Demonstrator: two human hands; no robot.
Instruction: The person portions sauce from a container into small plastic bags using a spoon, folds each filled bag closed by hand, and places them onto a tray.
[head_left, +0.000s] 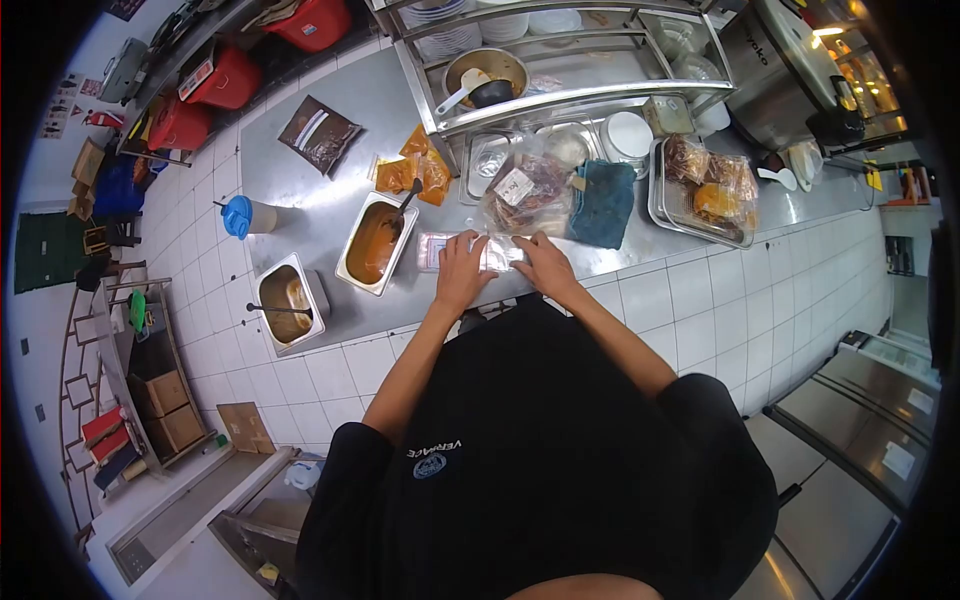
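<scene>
On the steel counter (350, 315) near its front edge lies a clear plastic packet (430, 252) with pinkish print. My left hand (463, 268) rests on it, fingers spread. To the right, my right hand (547, 266) touches the clear plastic's other end, its fingers apart. Just behind the hands sits a large clear bag (525, 190) with dark reddish contents and a white label. A folded teal cloth (604, 203) is beside that bag. Left of my hands stands a steel pan of orange-brown sauce (372, 245) with a dark ladle (408, 200) in it.
Further left are a second steel pan (290, 300), a blue-lidded container (238, 217) and a dark bag (318, 135). Orange packets (425, 170) lie by the shelf leg. At right stand a tray of bagged food (705, 195) and a large steel pot (780, 75). A steel rack (590, 112) overhangs the counter's back.
</scene>
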